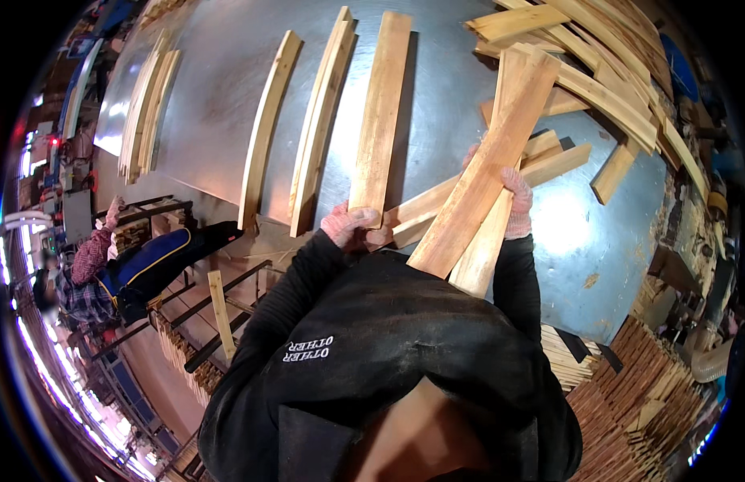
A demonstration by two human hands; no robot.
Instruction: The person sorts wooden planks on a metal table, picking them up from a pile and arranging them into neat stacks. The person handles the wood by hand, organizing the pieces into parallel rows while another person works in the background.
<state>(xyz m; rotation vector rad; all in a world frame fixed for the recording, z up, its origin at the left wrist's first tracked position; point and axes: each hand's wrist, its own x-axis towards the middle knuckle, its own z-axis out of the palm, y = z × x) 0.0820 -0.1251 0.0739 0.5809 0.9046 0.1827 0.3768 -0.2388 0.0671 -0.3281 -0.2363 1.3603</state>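
Over the metal table point(212, 96), the left forearm slants forward with its elbow bent outward, and the left hand point(352, 225) clasps the near end of a long board point(382, 112), thumb on top, board pointing away from the body. The right forearm reaches straight ahead; the right hand point(515, 201) grasps a wide plank point(485, 161) and a paler plank point(483, 253) partly beneath it, thumb at their right edge, fingertips showing past the left, near ends close to the chest.
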